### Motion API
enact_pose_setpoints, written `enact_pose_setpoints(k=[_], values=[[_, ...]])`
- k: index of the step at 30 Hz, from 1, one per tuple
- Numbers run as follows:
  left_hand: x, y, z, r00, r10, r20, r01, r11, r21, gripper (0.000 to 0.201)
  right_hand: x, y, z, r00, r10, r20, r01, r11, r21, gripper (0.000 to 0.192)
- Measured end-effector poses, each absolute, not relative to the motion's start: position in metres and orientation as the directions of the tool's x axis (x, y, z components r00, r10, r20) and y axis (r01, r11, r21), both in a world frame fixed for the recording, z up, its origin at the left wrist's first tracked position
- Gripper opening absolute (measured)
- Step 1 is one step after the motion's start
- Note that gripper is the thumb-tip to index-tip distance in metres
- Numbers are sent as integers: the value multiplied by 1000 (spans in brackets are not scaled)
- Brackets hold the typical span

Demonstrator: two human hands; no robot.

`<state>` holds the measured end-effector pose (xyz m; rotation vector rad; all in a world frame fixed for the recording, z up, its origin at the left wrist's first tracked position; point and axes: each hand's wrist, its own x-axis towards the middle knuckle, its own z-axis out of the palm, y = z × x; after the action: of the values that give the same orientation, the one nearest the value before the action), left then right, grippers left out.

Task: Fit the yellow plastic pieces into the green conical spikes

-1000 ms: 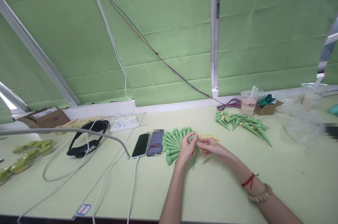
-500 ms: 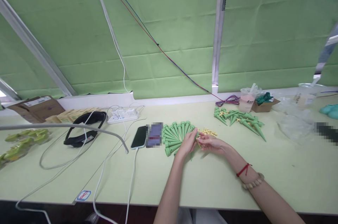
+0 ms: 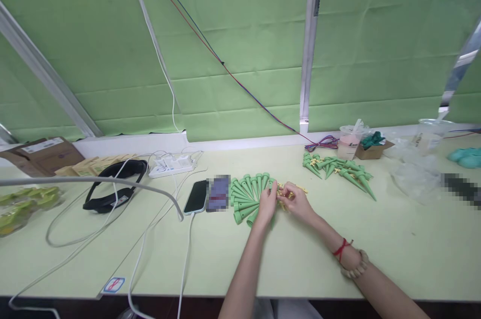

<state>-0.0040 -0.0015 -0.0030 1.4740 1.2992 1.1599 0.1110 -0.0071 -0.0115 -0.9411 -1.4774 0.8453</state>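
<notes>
Cones (image 3: 244, 205) fanned out, beside left fingers (image 3: 273, 192)

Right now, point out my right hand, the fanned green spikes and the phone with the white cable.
Right hand (image 3: 298, 204): head view, on the back of the hand.
Fanned green spikes (image 3: 245, 206): head view, on one spike's body.
Phone (image 3: 196, 196): head view, on its dark screen.
</notes>
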Motion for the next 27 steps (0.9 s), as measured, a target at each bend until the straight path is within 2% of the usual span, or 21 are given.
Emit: enact_pose_setpoints(k=[2, 5, 8, 11, 15, 20, 23, 25, 27], values=[[-4, 0, -5, 22, 994, 107, 236, -109, 966, 59, 111, -6, -12, -75, 941, 329, 24, 332, -943, 40], [-4, 2, -8, -1, 995, 97, 229, -94, 969, 62, 114, -5, -10, -244, 968, 63, -148, 28, -989, 43], [-5, 3, -9, -12, 996, 88, 160, -85, 984, 61, 118, -4, -5, -334, 936, -111, -239, -198, -951, 37], [-5, 2, -5, 4, 998, 61, 66, -62, 996, 60, 119, -5, -1, -327, 919, -219, -240, -305, -922, 33], [-4, -3, 5, 52, 998, 22, 31, -23, 999, 54, 120, -8, -1, -423, 859, -290, -196, -399, -896, 33], [-3, -12, 16, 107, 994, 21, 8, -22, 1000, 51, 122, -10, 1, -530, 796, -292, -337, -514, -789, 17], [-3, -15, 19, 126, 991, 51, 13, -53, 998, 51, 125, -8, 2, -558, 770, -308, -365, -562, -743, 10], [-3, -15, 19, 148, 987, 60, 35, -66, 997, 53, 127, -7, 2, -548, 775, -315, -335, -549, -766, 6], [-3, -14, 18, 173, 983, 57, 53, -67, 996, 56, 128, -6, 2, -515, 811, -276, -267, -458, -848, 6]])
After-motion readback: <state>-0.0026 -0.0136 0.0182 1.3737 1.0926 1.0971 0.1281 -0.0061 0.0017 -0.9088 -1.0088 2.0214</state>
